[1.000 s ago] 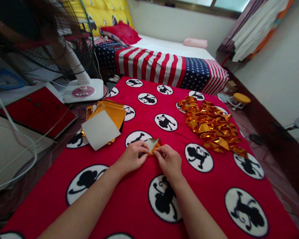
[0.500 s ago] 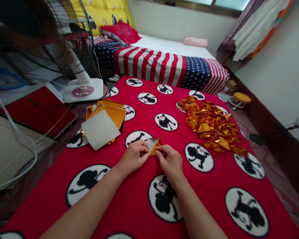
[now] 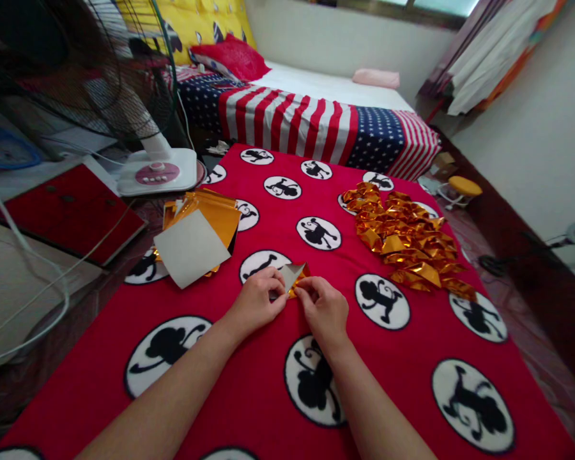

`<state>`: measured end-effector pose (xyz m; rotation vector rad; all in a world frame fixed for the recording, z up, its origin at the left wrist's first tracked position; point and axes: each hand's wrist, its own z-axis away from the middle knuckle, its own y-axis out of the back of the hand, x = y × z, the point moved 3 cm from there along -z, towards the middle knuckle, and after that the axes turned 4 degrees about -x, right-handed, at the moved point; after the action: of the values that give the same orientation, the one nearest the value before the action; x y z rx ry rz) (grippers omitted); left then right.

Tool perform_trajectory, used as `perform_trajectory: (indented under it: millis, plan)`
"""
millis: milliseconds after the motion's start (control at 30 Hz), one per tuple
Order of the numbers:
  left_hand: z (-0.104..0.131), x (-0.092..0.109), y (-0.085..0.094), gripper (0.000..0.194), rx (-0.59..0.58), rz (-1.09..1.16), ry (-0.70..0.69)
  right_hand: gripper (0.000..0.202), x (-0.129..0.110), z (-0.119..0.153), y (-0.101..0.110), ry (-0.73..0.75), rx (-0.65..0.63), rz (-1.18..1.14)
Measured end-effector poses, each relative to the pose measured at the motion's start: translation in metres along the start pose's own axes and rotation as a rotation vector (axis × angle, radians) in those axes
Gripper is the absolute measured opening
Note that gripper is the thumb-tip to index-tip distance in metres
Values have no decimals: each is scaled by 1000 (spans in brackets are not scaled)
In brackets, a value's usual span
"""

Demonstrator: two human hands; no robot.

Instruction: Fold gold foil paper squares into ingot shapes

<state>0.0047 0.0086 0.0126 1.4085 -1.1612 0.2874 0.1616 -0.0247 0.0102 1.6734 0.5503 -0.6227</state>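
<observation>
A small sheet of foil paper (image 3: 292, 273), gold on one side and pale grey on the other, lies partly folded between my hands on the red cloth (image 3: 249, 396). My left hand (image 3: 263, 298) pinches its left and lower edge. The fingers of my right hand (image 3: 322, 306) are closed on its gold right corner. To the left is a stack of gold sheets (image 3: 220, 217) with a grey square sheet (image 3: 191, 248) on top, grey side up. Several folded gold pieces (image 3: 402, 239) lie in rows at the right.
A fan with a white base (image 3: 158, 172) stands at the back left, beside a red box (image 3: 67, 211) and a white cable (image 3: 60, 287). Beyond the cloth is a bed with a striped cover (image 3: 292, 124). A yellow stool (image 3: 464, 186) is at the right.
The fingertips of my right hand have moved slightly left on the gold corner, and the paper's gold part looks more bent. The whole view has shifted a little.
</observation>
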Motion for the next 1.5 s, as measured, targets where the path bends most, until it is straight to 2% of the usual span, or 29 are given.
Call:
perform_trajectory:
  millis: [233,433,600,700,900,1033,1300,1500]
  plan:
    - [0,-2,-2,16,47,-44,-19,6,-6,-1,1,1,4,63]
    - [0,-2,-2,16,28,-44,18,4,-6,-3,0,-20,0,104]
    - [0,-1,-1,8,-3,-18,28,4,-5,-3,-1,-25,11,109]
    - [0,-3,-3,14,-23,-11,15,3,-5,-2,-1,-27,20,109]
    - [0,-5,-4,18,-29,-45,3,5,-9,-2,-4,2,27,164]
    - [-1,-4,-6,12,-10,-86,39,6,-11,-3,-5,6,28,200]
    - [-3,-5,-9,5,0,-107,88,8,-3,-1,1,-1,-23,111]
    - [-2,-4,-7,14,-40,-137,41,11,0,0,5,3,-19,73]
